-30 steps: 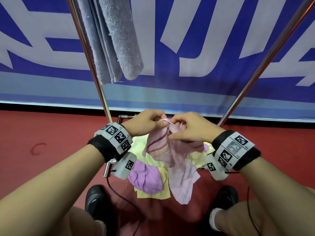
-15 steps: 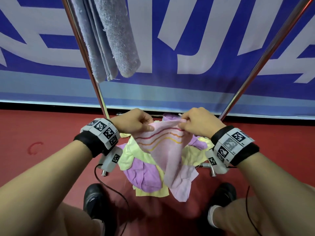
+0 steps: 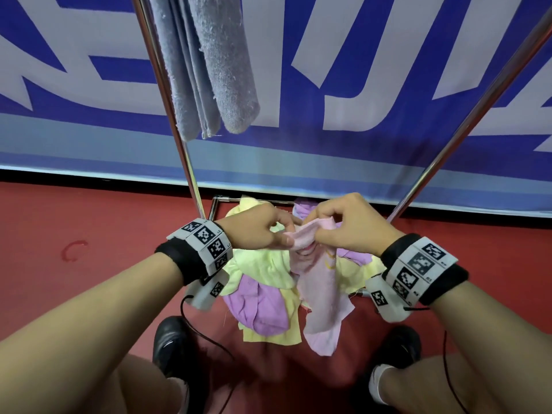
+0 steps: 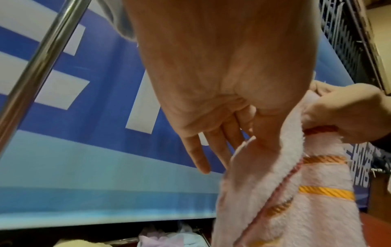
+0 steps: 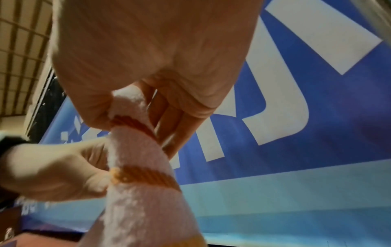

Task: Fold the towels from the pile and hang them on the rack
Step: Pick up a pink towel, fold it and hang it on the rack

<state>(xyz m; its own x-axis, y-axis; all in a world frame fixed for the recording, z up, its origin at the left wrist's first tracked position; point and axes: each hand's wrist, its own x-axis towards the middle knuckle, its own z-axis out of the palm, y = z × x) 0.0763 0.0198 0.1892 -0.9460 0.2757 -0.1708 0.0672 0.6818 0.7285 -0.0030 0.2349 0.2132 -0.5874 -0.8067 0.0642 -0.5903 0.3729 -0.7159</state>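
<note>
A pink towel (image 3: 319, 282) with orange and yellow stripes hangs bunched between both hands above the pile. My left hand (image 3: 263, 231) pinches its top edge with thumb and fingers; in the left wrist view the pink towel (image 4: 296, 192) drapes over the thumb of the left hand (image 4: 243, 137). My right hand (image 3: 346, 228) grips the same edge close beside it, and the right wrist view shows the pink towel (image 5: 137, 150) pinched by the right hand (image 5: 137, 108). A pile of yellow and purple towels (image 3: 268, 294) lies below on the rack's base. A folded grey towel (image 3: 209, 64) hangs on the rack.
Two chrome rack poles rise at the left (image 3: 167, 100) and right (image 3: 466, 115), converging toward the base. A blue and white banner (image 3: 358, 85) stands behind. The floor (image 3: 74, 234) is red. Black shoes (image 3: 170, 345) stand either side of the pile.
The hands came apart, spreading the pink towel's top edge wide, then closed together again, so the towel now hangs doubled and bunched between them.
</note>
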